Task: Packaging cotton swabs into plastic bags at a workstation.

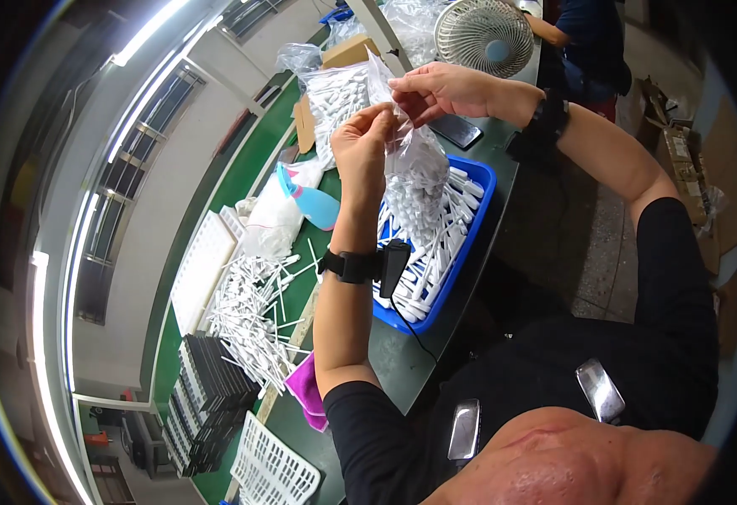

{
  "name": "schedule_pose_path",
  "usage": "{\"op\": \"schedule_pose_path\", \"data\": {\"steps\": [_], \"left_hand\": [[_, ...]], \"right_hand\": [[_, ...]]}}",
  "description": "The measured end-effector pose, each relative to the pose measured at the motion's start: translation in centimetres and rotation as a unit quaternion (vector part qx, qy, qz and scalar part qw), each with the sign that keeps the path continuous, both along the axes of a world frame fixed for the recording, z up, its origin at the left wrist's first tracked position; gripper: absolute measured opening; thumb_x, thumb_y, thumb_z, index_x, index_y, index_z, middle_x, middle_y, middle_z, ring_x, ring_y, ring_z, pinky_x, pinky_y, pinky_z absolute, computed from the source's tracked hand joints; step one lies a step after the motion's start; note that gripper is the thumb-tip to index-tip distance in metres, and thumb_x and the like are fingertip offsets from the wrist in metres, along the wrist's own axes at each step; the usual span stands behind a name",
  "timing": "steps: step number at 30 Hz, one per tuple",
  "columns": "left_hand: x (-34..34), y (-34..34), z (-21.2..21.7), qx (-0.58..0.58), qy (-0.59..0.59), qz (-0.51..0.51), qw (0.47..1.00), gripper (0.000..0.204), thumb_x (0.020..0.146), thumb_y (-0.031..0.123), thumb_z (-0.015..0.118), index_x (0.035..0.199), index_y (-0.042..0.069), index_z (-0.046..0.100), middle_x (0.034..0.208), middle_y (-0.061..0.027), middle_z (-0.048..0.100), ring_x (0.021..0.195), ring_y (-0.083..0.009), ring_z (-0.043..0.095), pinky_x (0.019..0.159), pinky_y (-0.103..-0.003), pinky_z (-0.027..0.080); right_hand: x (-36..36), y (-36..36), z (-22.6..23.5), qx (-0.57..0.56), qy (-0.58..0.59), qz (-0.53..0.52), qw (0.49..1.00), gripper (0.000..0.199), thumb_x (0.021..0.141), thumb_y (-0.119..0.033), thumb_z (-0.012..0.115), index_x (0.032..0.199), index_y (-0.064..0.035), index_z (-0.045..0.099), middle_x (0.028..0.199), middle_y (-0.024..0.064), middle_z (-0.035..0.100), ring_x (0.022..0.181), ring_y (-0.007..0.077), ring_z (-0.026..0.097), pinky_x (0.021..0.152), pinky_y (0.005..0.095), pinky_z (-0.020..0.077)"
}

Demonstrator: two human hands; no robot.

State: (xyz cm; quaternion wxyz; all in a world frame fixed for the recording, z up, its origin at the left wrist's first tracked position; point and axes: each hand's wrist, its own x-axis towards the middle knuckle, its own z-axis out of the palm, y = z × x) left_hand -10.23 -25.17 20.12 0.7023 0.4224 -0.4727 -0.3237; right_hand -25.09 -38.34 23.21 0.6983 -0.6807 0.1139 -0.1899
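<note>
A clear plastic bag (419, 181), filled with small white plastic pieces, hangs upright in front of me over a blue tray (479, 220). My left hand (361, 150) is closed, its thumb and fingertips pinching the near side of the bag's top. From the right, my right hand (446, 91) reaches across the upper edge, its curled fingers gripping the film near the mouth. Both hands are close together. The tray under the bag holds many loose, long white pieces (425, 290). The bag's lower end hangs just above or on them; which, I cannot tell.
Another full bag of white pieces (335, 97) stands beyond my left hand. Nearby are a blue and pink spray bottle (309, 202), loose white sticks (255, 311), stacked black trays (208, 404), a white perforated basket (274, 463), a phone (457, 131) and a fan (484, 38). Another person (591, 42) works at far right.
</note>
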Motion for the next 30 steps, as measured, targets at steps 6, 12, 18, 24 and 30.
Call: {"op": "schedule_pose_path", "data": {"steps": [6,12,18,24,30], "left_hand": [[-1.5,0.2,0.2,0.005,-0.113,0.032,0.993,0.018,0.092,0.012,0.065,0.098,-0.005,0.068,0.076,-0.0085,0.069,0.064,-0.0128,0.066,0.055,-0.025,0.053],[-0.9,1.1,0.7,0.052,-0.053,0.012,0.997,0.023,0.094,0.017,0.063,0.097,-0.005,0.068,0.079,-0.01,0.07,0.064,-0.0143,0.068,0.054,-0.025,0.054],[-0.4,1.2,1.1,0.076,-0.049,-0.016,0.996,0.022,0.094,0.016,0.062,0.098,-0.004,0.069,0.081,-0.0093,0.071,0.066,-0.0148,0.068,0.056,-0.025,0.055],[0.2,0.9,0.5,0.083,-0.034,-0.027,0.996,0.021,0.093,0.015,0.063,0.101,-0.003,0.07,0.084,-0.0093,0.072,0.067,-0.0148,0.069,0.059,-0.025,0.056],[0.5,0.9,0.7,0.097,-0.015,-0.067,0.993,0.021,0.093,0.015,0.064,0.102,-0.003,0.07,0.086,-0.01,0.072,0.068,-0.0144,0.07,0.062,-0.025,0.057]], "right_hand": [[-0.1,0.3,0.4,-0.114,0.053,-0.023,0.992,0.03,0.099,-0.031,0.059,0.104,-0.002,0.063,0.092,0.005,0.068,0.082,0.0128,0.069,0.079,0.029,0.0585],[0.0,0.5,-0.7,-0.104,0.007,-0.022,0.994,0.025,0.099,-0.028,0.058,0.103,-0.0037,0.063,0.093,0.0043,0.069,0.083,0.0115,0.069,0.078,0.0292,0.0585],[-0.1,0.6,-0.8,-0.105,-0.008,-0.025,0.994,0.023,0.1,-0.023,0.057,0.104,-0.0016,0.065,0.093,0.0091,0.07,0.083,0.0172,0.071,0.079,0.0321,0.0602],[-0.9,1.0,-0.7,-0.108,0.006,-0.03,0.994,0.025,0.099,-0.026,0.057,0.107,-0.0039,0.065,0.097,0.0043,0.068,0.084,0.0127,0.069,0.08,0.0288,0.0584],[-1.0,0.6,-1.1,-0.103,0.008,-0.045,0.994,0.026,0.1,-0.026,0.057,0.109,-0.0041,0.065,0.097,0.0048,0.068,0.086,0.0128,0.068,0.08,0.0288,0.0586]]}}
